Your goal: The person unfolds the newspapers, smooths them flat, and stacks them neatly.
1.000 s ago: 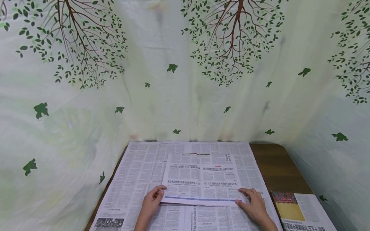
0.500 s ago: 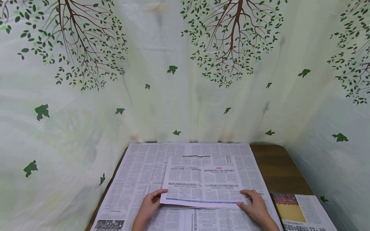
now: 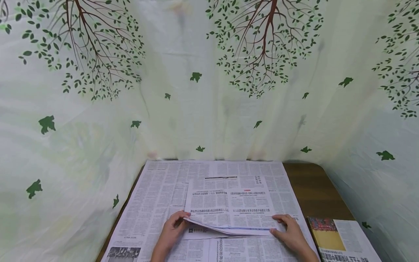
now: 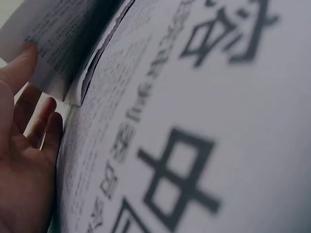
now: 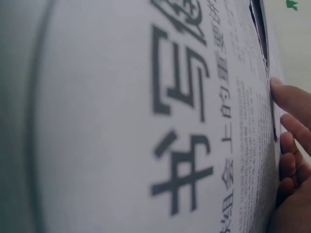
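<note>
A folded newspaper (image 3: 229, 203) lies on a larger spread of newspaper (image 3: 157, 203). Its near left corner is raised, and printed paper shows beneath the lifted layers. My left hand (image 3: 172, 227) pinches that corner. In the left wrist view, the thumb of the left hand (image 4: 24, 126) lies on the lifted sheet (image 4: 58, 48), with the other fingers beyond and below it. My right hand (image 3: 289, 233) stays at the near right corner, its thumb and forefinger touching the edge. In the right wrist view, the thumb of the right hand (image 5: 294, 145) meets the paper edge, the other fingers bent beside it.
The spread newspaper covers most of a brown wooden table (image 3: 311, 185). Another folded paper with a colour picture (image 3: 340, 240) lies on the right side. A pale curtain (image 3: 209, 109) printed with trees and green leaves hangs behind and at both sides.
The left hand now holds the folded newspaper's near left corner up; the upper layers have parted from the one below. The right hand has barely moved.
</note>
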Motion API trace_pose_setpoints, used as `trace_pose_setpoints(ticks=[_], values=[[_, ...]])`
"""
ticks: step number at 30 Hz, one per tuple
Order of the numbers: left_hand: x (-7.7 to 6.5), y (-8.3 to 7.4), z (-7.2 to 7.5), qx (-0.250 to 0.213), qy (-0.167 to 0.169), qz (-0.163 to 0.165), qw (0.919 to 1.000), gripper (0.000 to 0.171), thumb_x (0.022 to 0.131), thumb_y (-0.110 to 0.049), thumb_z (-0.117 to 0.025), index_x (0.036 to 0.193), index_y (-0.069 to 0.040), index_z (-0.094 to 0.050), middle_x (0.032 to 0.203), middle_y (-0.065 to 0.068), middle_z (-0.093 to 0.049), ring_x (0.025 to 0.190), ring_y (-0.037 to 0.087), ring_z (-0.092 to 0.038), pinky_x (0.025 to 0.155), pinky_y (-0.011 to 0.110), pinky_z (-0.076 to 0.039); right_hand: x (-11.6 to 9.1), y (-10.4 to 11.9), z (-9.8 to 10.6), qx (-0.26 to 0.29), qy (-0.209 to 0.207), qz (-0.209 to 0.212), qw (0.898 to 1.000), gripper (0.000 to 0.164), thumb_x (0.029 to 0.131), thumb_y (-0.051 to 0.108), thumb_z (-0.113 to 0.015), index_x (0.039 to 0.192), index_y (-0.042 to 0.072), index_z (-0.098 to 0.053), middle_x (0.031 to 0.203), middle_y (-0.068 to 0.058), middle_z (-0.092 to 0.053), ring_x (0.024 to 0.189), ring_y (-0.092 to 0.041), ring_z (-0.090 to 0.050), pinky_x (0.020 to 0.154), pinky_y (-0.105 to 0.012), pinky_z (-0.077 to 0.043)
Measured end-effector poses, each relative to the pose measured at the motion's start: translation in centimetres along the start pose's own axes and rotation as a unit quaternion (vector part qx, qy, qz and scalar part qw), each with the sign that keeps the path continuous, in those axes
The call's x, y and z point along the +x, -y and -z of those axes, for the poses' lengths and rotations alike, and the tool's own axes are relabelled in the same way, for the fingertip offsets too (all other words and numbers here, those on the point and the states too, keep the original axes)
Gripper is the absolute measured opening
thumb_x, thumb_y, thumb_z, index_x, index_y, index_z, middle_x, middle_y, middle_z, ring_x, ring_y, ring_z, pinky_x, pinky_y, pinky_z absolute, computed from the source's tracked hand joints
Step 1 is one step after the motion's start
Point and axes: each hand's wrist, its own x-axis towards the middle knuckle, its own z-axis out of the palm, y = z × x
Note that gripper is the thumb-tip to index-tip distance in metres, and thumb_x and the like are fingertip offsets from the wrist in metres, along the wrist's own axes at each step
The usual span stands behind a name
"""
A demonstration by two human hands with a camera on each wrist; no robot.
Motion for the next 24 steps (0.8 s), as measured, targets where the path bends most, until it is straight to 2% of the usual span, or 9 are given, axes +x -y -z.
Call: trace_pose_setpoints(ticks=[5,7,9,13,19,21,24], values=[[0.1,0.0,0.2,-0.032,-0.018,0.051,0.998,0.02,0.095,-0.032,-0.073,0.106,-0.016,-0.072,0.116,0.0,-0.071,0.11,0.0,-0.064,0.097,0.014,-0.049,0.1,0.0,0.0,-0.007,-0.013,0.017,1.0,0.048,0.08,0.031,-0.089,0.122,0.017,-0.072,0.108,0.002,-0.064,0.099,-0.013,-0.057,0.091,-0.035,-0.048],[0.1,0.2,0.5,-0.048,-0.028,0.059,0.9967,0.024,0.096,-0.03,-0.071,0.111,-0.01,-0.071,0.116,0.004,-0.071,0.108,0.0,-0.065,0.095,0.014,-0.05,0.0,0.0,0.0,-0.007,-0.022,0.03,0.999,0.042,0.082,0.025,-0.088,0.12,0.018,-0.072,0.105,0.004,-0.064,0.097,-0.011,-0.056,0.09,-0.035,-0.048],[0.1,0.3,0.7,-0.052,-0.035,0.076,0.9951,0.029,0.097,-0.033,-0.07,0.115,-0.01,-0.07,0.12,0.003,-0.071,0.11,-0.002,-0.064,0.095,0.011,-0.048,-0.1,-0.1,0.0,-0.008,-0.032,0.042,0.999,0.038,0.083,0.017,-0.085,0.119,0.018,-0.073,0.102,0.005,-0.064,0.094,-0.009,-0.055,0.088,-0.033,-0.047],[0.2,0.4,1.0,-0.067,-0.044,0.107,0.9911,0.036,0.096,-0.039,-0.07,0.119,-0.01,-0.069,0.123,0.004,-0.071,0.108,-0.001,-0.064,0.093,0.01,-0.048,-0.4,-0.1,0.0,-0.001,-0.043,0.058,0.997,0.038,0.084,0.003,-0.08,0.121,0.014,-0.073,0.099,0.006,-0.064,0.09,-0.006,-0.053,0.084,-0.031,-0.046],[0.3,0.5,1.3,-0.089,-0.043,0.115,0.9884,0.039,0.097,-0.037,-0.07,0.121,-0.006,-0.068,0.119,0.005,-0.073,0.104,0.004,-0.065,0.09,0.013,-0.05,-0.2,-0.1,-0.2,0.007,-0.037,0.048,0.998,0.048,0.086,0.008,-0.08,0.132,0.003,-0.065,0.102,0.003,-0.064,0.091,-0.008,-0.05,0.085,-0.032,-0.044],[0.4,0.6,1.4,-0.097,-0.036,0.114,0.9881,0.039,0.097,-0.036,-0.071,0.122,-0.006,-0.069,0.118,0.004,-0.073,0.103,0.005,-0.065,0.09,0.014,-0.05,-0.2,0.0,-0.2,0.018,-0.037,0.043,0.998,0.054,0.087,0.01,-0.08,0.137,0.003,-0.062,0.104,0.001,-0.065,0.092,-0.01,-0.051,0.085,-0.032,-0.044],[0.5,0.6,1.4,-0.113,-0.016,0.113,0.9871,0.039,0.096,-0.034,-0.072,0.121,-0.004,-0.07,0.117,0.004,-0.074,0.102,0.008,-0.065,0.09,0.016,-0.051,-0.2,0.1,0.0,0.03,-0.035,0.038,0.998,0.062,0.089,0.015,-0.08,0.146,0.01,-0.055,0.104,-0.001,-0.062,0.091,-0.011,-0.05,0.081,-0.03,-0.042]])
